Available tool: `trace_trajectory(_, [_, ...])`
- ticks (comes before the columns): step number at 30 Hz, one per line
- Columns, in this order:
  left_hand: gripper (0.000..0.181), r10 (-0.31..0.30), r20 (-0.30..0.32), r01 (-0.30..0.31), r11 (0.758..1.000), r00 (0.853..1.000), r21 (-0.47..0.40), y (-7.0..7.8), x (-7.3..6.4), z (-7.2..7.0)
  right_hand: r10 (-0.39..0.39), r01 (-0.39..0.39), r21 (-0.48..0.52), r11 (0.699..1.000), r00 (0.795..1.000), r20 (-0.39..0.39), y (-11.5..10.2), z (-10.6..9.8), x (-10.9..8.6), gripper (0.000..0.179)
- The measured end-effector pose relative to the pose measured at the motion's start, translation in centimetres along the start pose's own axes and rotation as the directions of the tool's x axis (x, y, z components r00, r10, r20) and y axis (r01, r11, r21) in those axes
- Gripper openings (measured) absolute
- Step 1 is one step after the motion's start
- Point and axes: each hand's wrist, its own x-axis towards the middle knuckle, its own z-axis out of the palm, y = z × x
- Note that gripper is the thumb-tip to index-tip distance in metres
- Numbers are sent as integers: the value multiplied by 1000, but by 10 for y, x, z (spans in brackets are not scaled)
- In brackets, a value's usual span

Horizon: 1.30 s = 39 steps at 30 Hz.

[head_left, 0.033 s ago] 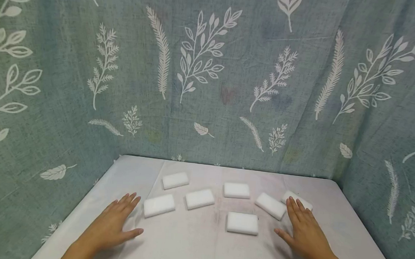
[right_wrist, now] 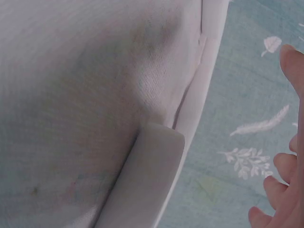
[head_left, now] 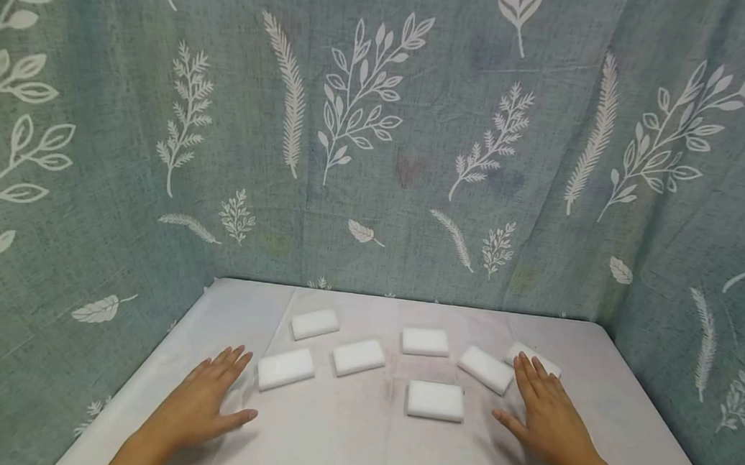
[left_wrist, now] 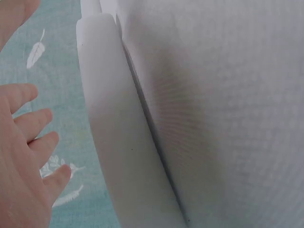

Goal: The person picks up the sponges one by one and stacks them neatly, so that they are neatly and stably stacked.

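Several white rectangular blocks with rounded edges lie spread over the table. My left hand (head_left: pixel 201 399) is palm down over the left side, fingers straight and thumb apart, holding nothing. Closest to it is the front-left block (head_left: pixel 286 369), just past the fingertips. On the other side my right hand (head_left: pixel 548 418) has its fingers extended too and grips nothing. Its fingertips overlap the far-right block (head_left: pixel 535 358) in the head view and partly hide it. A slanted block (head_left: pixel 486 370) lies just left of those fingers. In the right wrist view a white block (right_wrist: pixel 147 175) appears close up beside the hand.
Between the hands are a front block (head_left: pixel 435 400), a back-middle block (head_left: pixel 425 341), a tilted block (head_left: pixel 359 357) and a back-left block (head_left: pixel 314 324). A pale cloth covers the table (head_left: pixel 331 446). Green leaf-patterned curtains (head_left: pixel 378 154) enclose its back and sides.
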Motion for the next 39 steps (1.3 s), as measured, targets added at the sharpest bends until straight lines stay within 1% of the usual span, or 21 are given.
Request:
trace_trajectory(5, [93, 6, -13, -7, 1000, 1000, -18, 1, -1, 1, 15, -15, 15, 1000, 1000, 7, 0, 0, -4, 99])
trace_trajectory(9, [93, 9, -16, -10, 1000, 1000, -14, 2, -1, 2, 32, -33, 33, 999, 999, 19, 1, 2, -7, 99])
trace_trajectory(11, [93, 12, -16, -12, 1000, 1000, -13, 2, 1, 2, 33, -33, 36, 999, 999, 13, 2, 3, -8, 98])
trace_trajectory(13, [94, 11, -8, -11, 1000, 1000, -14, 3, 3, 2, 27, -27, 37, 999, 1000, 1, 3, 4, -9, 97])
trace_trajectory(18, [95, 3, 23, -3, 1000, 1000, -17, 2, 6, 1, 5, -3, 76, 997, 1000, -20, 6, 8, -10, 93])
trace_trajectory(22, [95, -12, 37, 13, 1000, 999, -22, -4, 4, -2, 12, -11, 119, 993, 1000, -4, 7, 12, -10, 91])
trace_trajectory(26, [95, -39, 61, 41, 999, 997, -29, -13, -3, -7, 50, -52, 182, 982, 999, 19, 5, 13, -6, 87])
trace_trajectory(28, [94, -53, 72, 56, 998, 996, -40, -18, -6, -10, 78, -78, 221, 972, 997, 12, 3, 13, -2, 84])
trace_trajectory(31, [94, -80, 86, 84, 995, 993, -54, -26, -9, -15, 117, -107, 283, 953, 993, -18, 0, 13, 4, 79])
trace_trajectory(33, [95, -102, 109, 109, 992, 989, -60, -32, -12, -18, 134, -117, 317, 941, 991, -32, -1, 13, 7, 76])
trace_trajectory(35, [97, -123, 155, 135, 989, 980, -67, -37, -16, -21, 139, -120, 337, 934, 990, -33, -2, 15, 8, 75])
trace_trajectory(37, [100, -156, 206, 176, 981, 966, -80, -41, -20, -23, 141, -122, 353, 928, 990, -27, -3, 18, 8, 72])
trace_trajectory(39, [101, -185, 257, 216, 971, 949, -100, -44, -23, -25, 135, -115, 366, 923, 991, -28, -4, 21, 8, 70])
